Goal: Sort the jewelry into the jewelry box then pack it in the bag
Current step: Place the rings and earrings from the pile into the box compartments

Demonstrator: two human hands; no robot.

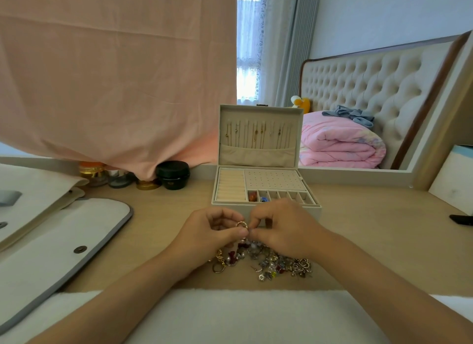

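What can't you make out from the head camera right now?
Head view.
The gold piece pinched between left hand and right hand: too small to tell ring from earring.
The jewelry pile: far part hidden under both hands; pieces too small to count.
The jewelry box: front wall hidden behind the hands.
The bag: cut off by the left edge.

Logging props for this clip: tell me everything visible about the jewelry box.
The jewelry box is cream, seemingly leatherette, standing open on the wooden desk with its lid upright. Thin necklaces hang inside the lid above a pocket. Below lie ring rolls at left, a dotted earring panel and small compartments, two holding colored pieces.
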